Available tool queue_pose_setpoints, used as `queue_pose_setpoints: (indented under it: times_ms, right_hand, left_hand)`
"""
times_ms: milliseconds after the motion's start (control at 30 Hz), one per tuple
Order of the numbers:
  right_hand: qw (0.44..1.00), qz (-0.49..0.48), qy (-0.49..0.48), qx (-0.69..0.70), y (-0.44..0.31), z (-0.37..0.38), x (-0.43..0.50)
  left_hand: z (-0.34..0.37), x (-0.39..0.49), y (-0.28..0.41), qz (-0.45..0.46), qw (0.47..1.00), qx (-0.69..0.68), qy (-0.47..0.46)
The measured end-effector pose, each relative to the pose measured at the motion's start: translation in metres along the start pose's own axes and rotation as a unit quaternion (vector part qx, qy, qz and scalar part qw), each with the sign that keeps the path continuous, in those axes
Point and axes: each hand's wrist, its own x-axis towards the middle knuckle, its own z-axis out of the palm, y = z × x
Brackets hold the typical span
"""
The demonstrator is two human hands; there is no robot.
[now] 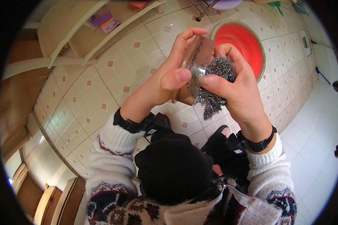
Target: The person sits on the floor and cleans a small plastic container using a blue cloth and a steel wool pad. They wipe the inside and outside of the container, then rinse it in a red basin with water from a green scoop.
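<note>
My left hand [176, 69] grips a clear plastic container [195, 53], which is tilted on its side with its rim towards the left. Fingers curl over its far end and the thumb presses on the near face. In my right hand [231, 76] is a clump of steel wool [221, 69], pinched between thumb and fingers. The wool rests against the container's right side, and a loose part of it hangs below my thumb. Both hands are raised above the tiled floor. Whether anything lies inside the container cannot be made out clearly.
A red basin [242, 36] with a tan rim stands on the floor [129, 67] just beyond my right hand. At the upper left is a pale shelf rack [70, 53] holding a purple packet [105, 19]. Metal stand legs [204, 12] reach the floor at the top.
</note>
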Motion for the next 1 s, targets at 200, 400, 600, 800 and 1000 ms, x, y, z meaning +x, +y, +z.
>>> queue_pose_setpoints:
  times_ms: [200,400,600,800,1000]
  right_hand:
    - [1.000,0.002,0.024,0.004,-0.005,0.001,-0.004]
    - [0.999,0.026,0.036,0.018,-0.011,0.001,-0.006]
    - [0.996,0.019,0.023,0.081,-0.005,-0.004,-0.002]
    - [0.998,-0.010,0.043,0.051,0.000,-0.020,0.011]
    - [0.994,0.003,0.027,0.101,-0.001,-0.026,0.015]
  left_hand:
    - [0.002,0.000,0.004,0.037,0.999,0.024,-0.010]
    - [0.005,-0.002,0.010,0.043,0.998,0.049,-0.010]
    - [0.004,-0.005,0.008,0.059,0.997,0.056,-0.014]
    - [-0.007,-0.005,0.003,0.146,0.959,0.235,-0.067]
    - [-0.007,-0.004,-0.004,0.168,0.961,0.209,-0.064]
